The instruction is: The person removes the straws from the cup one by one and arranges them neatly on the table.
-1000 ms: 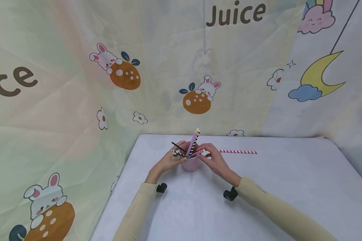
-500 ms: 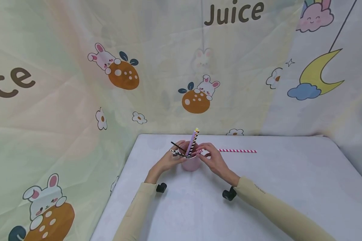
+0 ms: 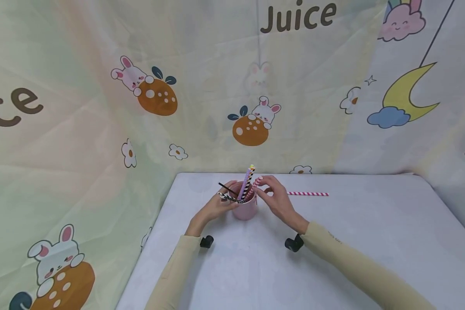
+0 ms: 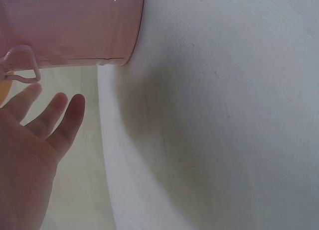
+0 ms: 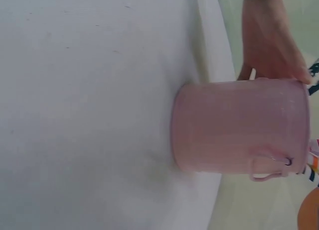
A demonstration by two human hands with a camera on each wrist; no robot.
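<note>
Blocking part of the pink cup (image 3: 245,209), both hands flank it: left hand (image 3: 217,206) steadies its side, fingers relaxed; right hand (image 3: 277,200) pinches a red-striped straw (image 3: 253,189). White table (image 3: 333,258), printed backdrop (image 3: 100,107) behind.

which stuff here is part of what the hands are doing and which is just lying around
In hand:
- pink cup
- straws standing in the cup
- pink striped straw at the right hand
- left hand at the cup's side

Lying about:
- red-and-white straw flat on the white table
- cartoon backdrop
</note>
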